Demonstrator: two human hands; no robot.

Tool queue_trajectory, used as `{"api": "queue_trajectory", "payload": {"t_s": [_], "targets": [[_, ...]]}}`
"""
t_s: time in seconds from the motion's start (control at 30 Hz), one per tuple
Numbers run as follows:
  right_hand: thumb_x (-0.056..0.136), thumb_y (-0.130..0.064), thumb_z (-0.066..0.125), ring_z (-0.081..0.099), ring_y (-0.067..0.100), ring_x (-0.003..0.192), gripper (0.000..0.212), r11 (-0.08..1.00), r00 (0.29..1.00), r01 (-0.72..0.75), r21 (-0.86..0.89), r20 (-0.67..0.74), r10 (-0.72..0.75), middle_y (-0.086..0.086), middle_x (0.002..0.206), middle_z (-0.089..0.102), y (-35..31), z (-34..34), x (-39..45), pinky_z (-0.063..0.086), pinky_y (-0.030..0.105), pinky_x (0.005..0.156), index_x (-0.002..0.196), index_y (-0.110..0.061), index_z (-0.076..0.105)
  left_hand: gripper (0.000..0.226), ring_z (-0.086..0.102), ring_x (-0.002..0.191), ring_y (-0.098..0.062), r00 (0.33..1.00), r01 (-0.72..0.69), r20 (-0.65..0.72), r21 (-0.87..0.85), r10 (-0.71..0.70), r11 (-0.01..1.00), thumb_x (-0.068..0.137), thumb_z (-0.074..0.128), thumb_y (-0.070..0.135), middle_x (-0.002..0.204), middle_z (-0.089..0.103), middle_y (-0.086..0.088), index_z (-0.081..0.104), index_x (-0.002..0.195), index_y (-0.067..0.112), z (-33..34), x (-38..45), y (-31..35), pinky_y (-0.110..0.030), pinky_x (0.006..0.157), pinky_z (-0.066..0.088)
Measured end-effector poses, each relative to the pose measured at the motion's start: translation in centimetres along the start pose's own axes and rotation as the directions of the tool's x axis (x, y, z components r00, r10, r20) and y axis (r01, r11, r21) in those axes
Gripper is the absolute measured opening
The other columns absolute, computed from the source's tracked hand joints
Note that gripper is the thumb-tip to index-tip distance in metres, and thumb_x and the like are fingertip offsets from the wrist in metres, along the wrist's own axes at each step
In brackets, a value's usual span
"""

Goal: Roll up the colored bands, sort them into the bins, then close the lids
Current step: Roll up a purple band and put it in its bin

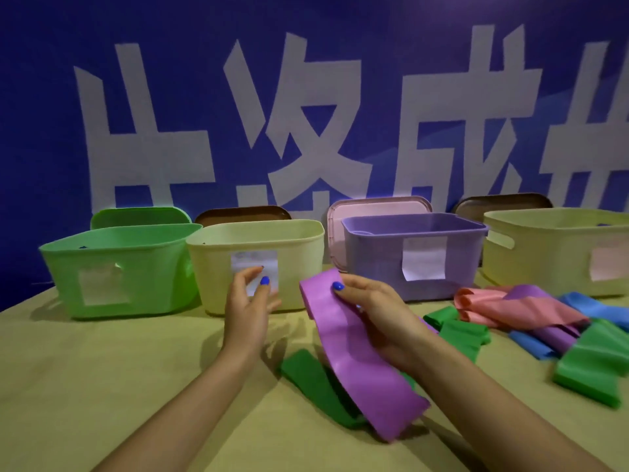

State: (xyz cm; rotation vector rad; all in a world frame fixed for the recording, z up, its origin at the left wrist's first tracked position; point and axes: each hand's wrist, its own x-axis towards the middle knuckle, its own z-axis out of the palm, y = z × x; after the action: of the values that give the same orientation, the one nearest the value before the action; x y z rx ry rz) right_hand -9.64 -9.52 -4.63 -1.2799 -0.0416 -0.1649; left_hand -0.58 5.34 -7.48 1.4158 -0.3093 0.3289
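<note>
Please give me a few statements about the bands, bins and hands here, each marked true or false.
1. The right hand holds a purple band. True.
2. The left hand grips a green band. False: it holds nothing, fingers relaxed.
3. The purple bin has its lid on. False: it stands open, a pink lid leaning behind it.
4. A green band lies under the purple band. True.
5. Loose bands lie piled at right. True.

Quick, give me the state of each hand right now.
Left hand: open, fingers relaxed, holding nothing, in front of the pale yellow bin.
Right hand: grips the purple band, thumb on top.
</note>
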Motion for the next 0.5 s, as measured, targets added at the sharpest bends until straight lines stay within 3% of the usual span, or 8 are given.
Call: {"api": "queue_trajectory", "payload": {"t_s": [0.07, 0.13, 0.2, 0.3, 0.37, 0.43, 0.5], "targets": [[0.089, 0.001, 0.052, 0.062, 0.020, 0.072, 0.024, 0.995, 0.999, -0.033, 0.094, 0.021, 0.031, 0.014, 0.092, 0.067, -0.6, -0.1, -0.1, 0.054, 0.026, 0.061, 0.103, -0.008, 0.069, 0.006, 0.066, 0.073, -0.024, 0.967, 0.236, 0.124, -0.111, -0.223, 0.965, 0.097, 0.047, 0.011, 0.107, 0.057, -0.010, 0.053, 0.095, 0.013, 0.9, -0.9, 0.5, -0.030, 0.062, 0.056], [0.087, 0.007, 0.050, 0.064, 0.020, 0.073, 0.030, 0.978, 0.999, -0.024, 0.207, 0.052, 0.014, 0.013, 0.096, 0.067, -1.0, 0.0, -0.2, 0.057, 0.026, 0.062, 0.107, -0.010, 0.066, 0.013, 0.064, 0.056, -0.016, 0.911, 0.356, 0.274, -0.148, -0.308, 0.923, 0.095, 0.050, 0.017, 0.089, 0.064, -0.009, 0.058, 0.088, 0.011, 1.5, -2.2, 1.1, -0.025, 0.050, 0.052], [0.086, 0.011, 0.049, 0.065, 0.021, 0.073, 0.035, 0.961, 0.997, -0.004, 0.276, 0.070, -0.015, 0.015, 0.098, 0.065, -1.3, 0.1, -0.2, 0.057, 0.027, 0.064, 0.110, -0.010, 0.063, 0.022, 0.063, 0.055, -0.014, 0.831, 0.453, 0.438, -0.174, -0.343, 0.874, 0.088, 0.052, 0.027, 0.079, 0.068, -0.006, 0.065, 0.094, 0.010, 1.8, -3.5, 1.8, -0.025, 0.053, 0.051], [0.083, 0.014, 0.050, 0.065, 0.023, 0.073, 0.041, 0.939, 0.997, 0.009, 0.345, 0.069, -0.035, 0.017, 0.098, 0.064, -1.5, 0.0, -0.2, 0.058, 0.030, 0.063, 0.120, -0.005, 0.056, 0.050, 0.066, 0.062, -0.027, 0.606, 0.612, 0.676, -0.061, -0.419, 0.788, 0.080, 0.044, 0.044, 0.083, 0.069, -0.017, 0.074, 0.090, 0.005, 1.9, -5.1, 2.9, -0.034, 0.061, 0.056], [0.084, 0.013, 0.050, 0.064, 0.021, 0.072, 0.041, 0.930, 0.997, 0.034, 0.365, 0.047, -0.055, 0.016, 0.093, 0.064, -1.7, -0.1, -0.1, 0.057, 0.029, 0.063, 0.122, -0.001, 0.052, 0.067, 0.065, 0.063, -0.030, 0.489, 0.664, 0.750, 0.012, -0.446, 0.748, 0.079, 0.041, 0.058, 0.084, 0.067, -0.021, 0.074, 0.086, 0.000, 1.8, -5.2, 2.8, -0.034, 0.061, 0.056], [0.085, 0.013, 0.049, 0.062, 0.021, 0.074, 0.037, 0.909, 0.996, 0.074, 0.411, 0.013, -0.087, 0.015, 0.091, 0.063, -2.0, -0.4, 0.0, 0.057, 0.028, 0.065, 0.120, 0.000, 0.052, 0.079, 0.065, 0.069, -0.031, 0.431, 0.675, 0.791, 0.036, -0.433, 0.737, 0.074, 0.049, 0.071, 0.091, 0.066, -0.022, 0.071, 0.097, -0.001, 1.6, -5.0, 2.5, -0.036, 0.065, 0.055], [0.085, 0.012, 0.049, 0.063, 0.018, 0.073, 0.032, 0.890, 0.993, 0.121, 0.439, -0.043, -0.113, 0.013, 0.090, 0.063, -2.2, -1.0, 0.4, 0.057, 0.025, 0.066, 0.112, -0.004, 0.055, 0.077, 0.068, 0.074, -0.030, 0.407, 0.626, 0.822, 0.067, -0.399, 0.777, 0.059, 0.071, 0.069, 0.095, 0.068, -0.020, 0.073, 0.098, 0.003, 1.1, -4.6, 2.2, -0.036, 0.068, 0.056]]}}
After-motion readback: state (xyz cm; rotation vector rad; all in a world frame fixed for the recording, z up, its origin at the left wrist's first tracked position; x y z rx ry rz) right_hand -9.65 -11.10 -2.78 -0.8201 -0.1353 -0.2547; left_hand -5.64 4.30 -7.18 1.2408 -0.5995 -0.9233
